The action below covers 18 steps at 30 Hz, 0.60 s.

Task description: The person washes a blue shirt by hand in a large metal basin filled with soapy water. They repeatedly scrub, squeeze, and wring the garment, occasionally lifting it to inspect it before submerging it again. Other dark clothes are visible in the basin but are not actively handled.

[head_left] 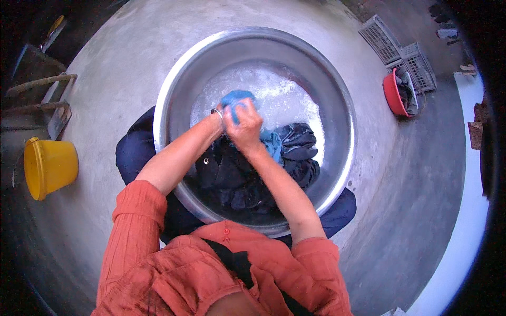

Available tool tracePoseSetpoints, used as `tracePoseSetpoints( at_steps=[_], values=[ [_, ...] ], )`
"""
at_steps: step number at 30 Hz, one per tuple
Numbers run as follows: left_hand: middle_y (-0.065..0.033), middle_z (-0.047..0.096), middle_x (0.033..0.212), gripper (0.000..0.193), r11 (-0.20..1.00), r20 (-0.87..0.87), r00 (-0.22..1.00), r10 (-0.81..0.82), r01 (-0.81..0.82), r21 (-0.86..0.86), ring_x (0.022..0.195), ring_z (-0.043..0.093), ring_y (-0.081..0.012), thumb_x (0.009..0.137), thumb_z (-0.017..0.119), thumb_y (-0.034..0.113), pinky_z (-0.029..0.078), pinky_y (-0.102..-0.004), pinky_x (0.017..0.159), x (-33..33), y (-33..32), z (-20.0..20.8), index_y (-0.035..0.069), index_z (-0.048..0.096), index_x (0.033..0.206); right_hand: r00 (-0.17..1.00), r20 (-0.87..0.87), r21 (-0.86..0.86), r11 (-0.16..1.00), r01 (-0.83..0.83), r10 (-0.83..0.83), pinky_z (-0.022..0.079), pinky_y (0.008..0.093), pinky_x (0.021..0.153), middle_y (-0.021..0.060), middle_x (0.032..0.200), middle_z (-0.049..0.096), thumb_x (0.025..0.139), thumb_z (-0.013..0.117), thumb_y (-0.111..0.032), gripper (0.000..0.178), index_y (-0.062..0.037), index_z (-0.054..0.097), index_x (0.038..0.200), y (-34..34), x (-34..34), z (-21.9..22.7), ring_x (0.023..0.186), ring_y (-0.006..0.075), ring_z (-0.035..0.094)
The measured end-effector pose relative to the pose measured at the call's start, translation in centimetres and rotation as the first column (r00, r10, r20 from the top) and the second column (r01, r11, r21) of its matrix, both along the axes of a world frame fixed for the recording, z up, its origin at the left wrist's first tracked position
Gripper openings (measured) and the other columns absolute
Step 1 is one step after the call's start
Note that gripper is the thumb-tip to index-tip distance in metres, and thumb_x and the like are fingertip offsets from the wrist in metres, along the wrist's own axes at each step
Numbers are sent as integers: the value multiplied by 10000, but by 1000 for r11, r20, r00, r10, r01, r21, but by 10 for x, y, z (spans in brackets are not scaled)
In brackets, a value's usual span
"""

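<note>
A large metal basin (345,105) stands between my knees with sudsy water (279,87) in it. Over the water, my right hand (244,125) is closed on a bunched blue cloth (238,98), slightly smeared by motion. Pressed close beside it, my left hand (223,113) grips the same cloth; its fingers are mostly hidden, and a bracelet circles the wrist. Below my hands lie dark wet clothes (232,176), heaped at the basin's near side. A lighter blue piece of fabric (271,145) rests among them; whether it joins the held cloth I cannot tell.
On the concrete floor (126,58) at left is a yellow bucket (58,163), near wooden-handled tools (42,84). Far right, a red tub (392,95) holding dark cloth stands by grey plastic crates (380,39). A pale ledge (469,205) runs along the right.
</note>
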<state>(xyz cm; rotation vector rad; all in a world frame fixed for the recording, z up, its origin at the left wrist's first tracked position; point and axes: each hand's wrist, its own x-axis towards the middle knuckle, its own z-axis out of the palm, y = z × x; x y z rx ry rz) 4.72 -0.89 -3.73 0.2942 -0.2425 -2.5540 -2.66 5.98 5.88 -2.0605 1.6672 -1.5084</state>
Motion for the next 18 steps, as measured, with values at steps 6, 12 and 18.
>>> tracePoseSetpoints(
  at_steps=[6,12,18],
  values=[
    [-123,614,1007,510,999,623,781,-43,14,52,870,598,-246,863,432,467,454,-398,838,-29,3,37,8,559,1044,841,-361,543,642,541,-403,415,481,781,200,1034,539,762,512,-486,466,-99,574,1012,-56,-135,-61,950,368,535],
    [-146,518,1182,669,998,687,726,30,-62,22,1097,493,-280,871,294,578,363,-463,948,-20,-6,9,12,473,1178,828,-457,686,463,561,-326,367,453,913,274,1227,379,721,539,-576,672,-165,455,1246,-55,-139,-54,1091,410,439],
    [-93,603,909,595,988,546,836,62,-128,82,799,580,-240,834,336,626,473,-414,734,1,-8,39,82,568,898,978,201,347,930,-123,54,438,366,700,180,867,542,699,637,-167,220,-20,608,860,-20,-32,-12,786,305,541]
  ],
)
